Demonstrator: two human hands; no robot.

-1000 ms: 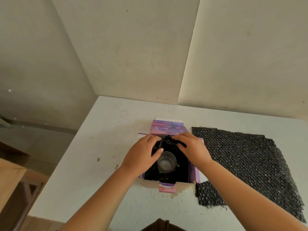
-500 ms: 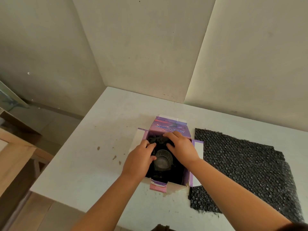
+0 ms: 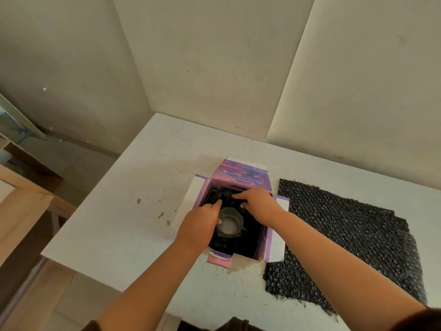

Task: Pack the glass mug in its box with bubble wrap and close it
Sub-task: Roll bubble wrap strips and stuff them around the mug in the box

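Note:
A purple box point(image 3: 241, 180) stands open on the white table point(image 3: 133, 225), its flaps spread outward. Inside it the glass mug point(image 3: 231, 224) sits upright, surrounded by black bubble wrap point(image 3: 219, 195). My left hand point(image 3: 199, 226) reaches into the box at the mug's left side, its thumb against the rim. My right hand point(image 3: 256, 203) presses down on the crumpled black wrap at the back of the box, fingers spread over it. The lower part of the mug is hidden by wrap and hands.
A large sheet of black bubble wrap point(image 3: 346, 242) lies flat on the table right of the box. The table's left edge drops to the floor, with wooden furniture point(image 3: 21, 211) beyond. Walls close in behind the table.
Both hands have stayed in the box; the left has slid closer against the mug and the right has pushed the wrap toward the back. The camera has shifted, so the box appears further right.

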